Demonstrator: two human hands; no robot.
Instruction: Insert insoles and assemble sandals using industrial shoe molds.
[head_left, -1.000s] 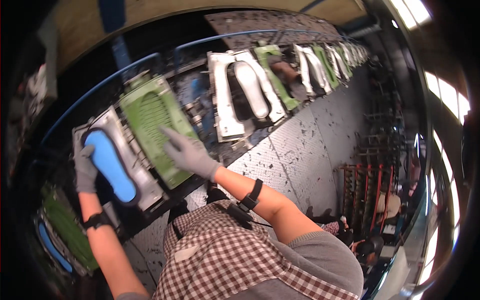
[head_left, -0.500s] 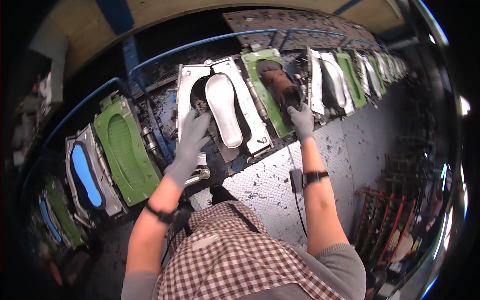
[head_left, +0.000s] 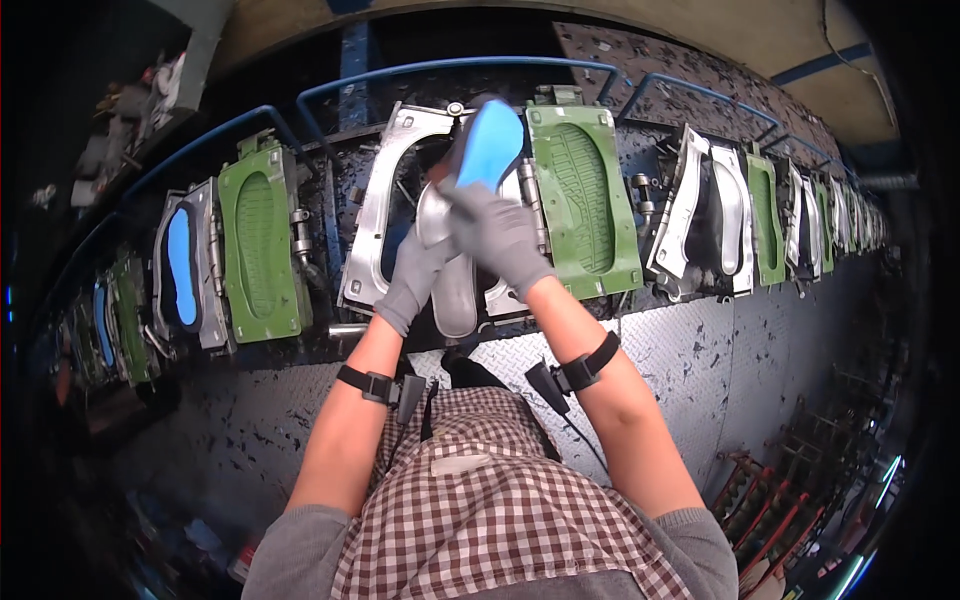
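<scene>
Right hand (head_left: pixel 497 232), grey-gloved, fingers closed around a shoe with a blue sole (head_left: pixel 488 146); sole faces up, toe end pointing away from the person. Left hand (head_left: pixel 418 276), also grey-gloved, sits just beside and under the right, fingers curled against the silver foot-shaped last (head_left: pixel 452 280); whether it actually clamps the last I cannot tell. Shoe is held above the open metal mould frame (head_left: pixel 378 210), at the middle of the machine line. Green mould plate (head_left: pixel 583 200) with sole-shaped hollow stands just right of the hands, tilted open. A second green plate (head_left: pixel 258 250) lies to the left, and beyond it a mould with a blue sole (head_left: pixel 181 265) inside. Black straps on both wrists. Diamond-pattern metal ledge (head_left: pixel 690 340) runs along the near edge of the line.
</scene>
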